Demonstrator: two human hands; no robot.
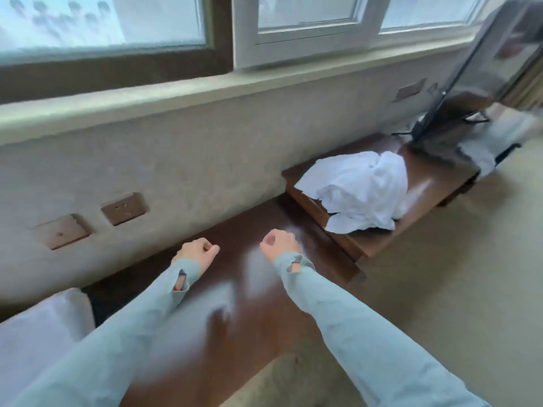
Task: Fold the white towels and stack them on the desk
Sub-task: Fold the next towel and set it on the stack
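A crumpled heap of white towels lies on a raised dark wooden stand to the right, beside the lower dark wooden desk. My left hand hovers over the desk's far part with its fingers curled and nothing in it. To its right, my right hand is curled the same way, holding nothing, a short distance left of and nearer than the towel heap. Both arms wear pale blue sleeves. The picture is blurred.
A plastered wall with two brown socket plates runs behind the desk under a window sill. A flat screen on a black foot stands at the stand's far right. Something white sits at the lower left. Beige floor spreads right.
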